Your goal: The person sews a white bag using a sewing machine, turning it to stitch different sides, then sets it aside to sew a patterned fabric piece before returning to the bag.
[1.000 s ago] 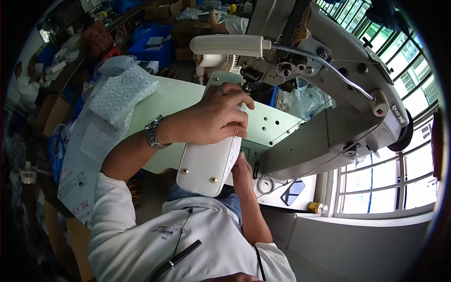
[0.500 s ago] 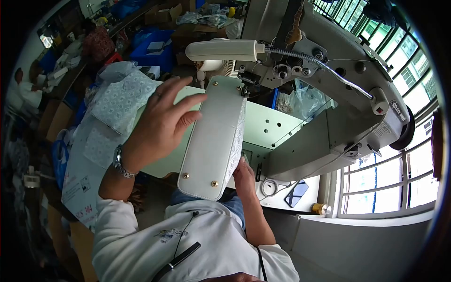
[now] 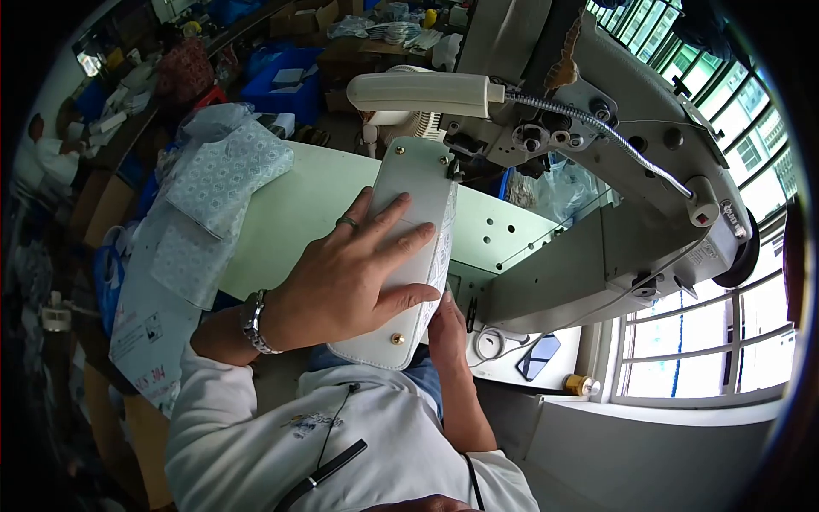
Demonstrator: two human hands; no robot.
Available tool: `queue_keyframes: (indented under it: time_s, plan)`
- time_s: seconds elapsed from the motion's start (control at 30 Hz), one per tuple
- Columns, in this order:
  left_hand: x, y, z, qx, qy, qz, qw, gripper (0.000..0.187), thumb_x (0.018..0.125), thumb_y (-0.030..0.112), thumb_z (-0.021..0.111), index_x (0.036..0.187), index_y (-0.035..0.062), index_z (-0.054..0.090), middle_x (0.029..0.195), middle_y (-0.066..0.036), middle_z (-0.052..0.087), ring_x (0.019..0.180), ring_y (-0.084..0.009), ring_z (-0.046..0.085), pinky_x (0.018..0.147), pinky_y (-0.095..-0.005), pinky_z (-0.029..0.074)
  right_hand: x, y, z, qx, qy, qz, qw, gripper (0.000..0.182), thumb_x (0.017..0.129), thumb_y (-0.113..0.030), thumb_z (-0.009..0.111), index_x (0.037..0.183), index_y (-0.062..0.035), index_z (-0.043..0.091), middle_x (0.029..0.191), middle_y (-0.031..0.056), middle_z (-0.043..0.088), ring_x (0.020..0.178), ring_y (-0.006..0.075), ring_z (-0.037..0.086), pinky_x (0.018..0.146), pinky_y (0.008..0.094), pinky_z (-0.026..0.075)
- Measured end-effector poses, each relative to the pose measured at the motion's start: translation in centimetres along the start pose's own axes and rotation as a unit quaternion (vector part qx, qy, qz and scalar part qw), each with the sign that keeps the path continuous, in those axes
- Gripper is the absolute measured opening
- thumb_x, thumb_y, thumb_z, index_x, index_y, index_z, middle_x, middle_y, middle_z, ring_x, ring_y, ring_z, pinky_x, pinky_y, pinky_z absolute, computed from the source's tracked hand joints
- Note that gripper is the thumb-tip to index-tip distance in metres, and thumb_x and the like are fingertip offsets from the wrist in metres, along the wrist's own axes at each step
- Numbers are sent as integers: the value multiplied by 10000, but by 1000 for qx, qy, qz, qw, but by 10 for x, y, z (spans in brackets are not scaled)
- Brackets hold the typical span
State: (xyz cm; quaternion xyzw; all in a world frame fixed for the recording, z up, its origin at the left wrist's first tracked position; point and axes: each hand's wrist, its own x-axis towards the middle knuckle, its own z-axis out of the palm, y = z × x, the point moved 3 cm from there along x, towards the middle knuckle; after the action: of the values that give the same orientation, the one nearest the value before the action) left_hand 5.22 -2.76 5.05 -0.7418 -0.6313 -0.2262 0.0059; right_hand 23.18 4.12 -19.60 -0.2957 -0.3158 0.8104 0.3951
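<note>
A white handbag (image 3: 419,177) lies with its base facing up, gold studs at the corners and a quilted pattern along its right side. Its far end sits by the needle area of a sewing machine (image 3: 546,282). My left hand (image 3: 345,277) rests on the base with fingers spread. At the near right side of the bag, my right hand (image 3: 447,331) grips its edge, thumb up; its other fingers are hidden by the bag.
A lamp (image 3: 426,92) on a bendy neck hangs above the bag. Patterned wrapped pieces (image 3: 230,175) lie on the left of the pale table (image 3: 286,226). A phone (image 3: 537,357) and a gold thread spool (image 3: 582,385) are at right. A person (image 3: 183,70) sits far left.
My left hand has come down from beside the bag onto its base, moving right and toward me. The right hand keeps its place at the bag's side. The view has shifted slightly.
</note>
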Motion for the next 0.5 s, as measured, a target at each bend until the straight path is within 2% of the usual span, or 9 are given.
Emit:
queue_keyframes:
  time_s: [0.33,0.5]
  plan:
    - [23,-14,2,-6,11,-9,1000,665,907,516,808,1449,155,672,1589,-193,530,1425,-514,507,1134,-521,486,21,-8,-2,-2,8,4,1000,546,1149,-416,479,1450,35,545,1403,132,647,1292,216,604,1132,390,434]
    - [35,-22,4,-16,16,-16,1000,645,915,507,802,1446,163,676,1576,-200,543,1383,-525,546,1122,-511,500,32,-13,1,-11,6,9,1000,541,1151,-424,467,1438,28,551,1385,124,653,1258,202,619,1091,380,462]
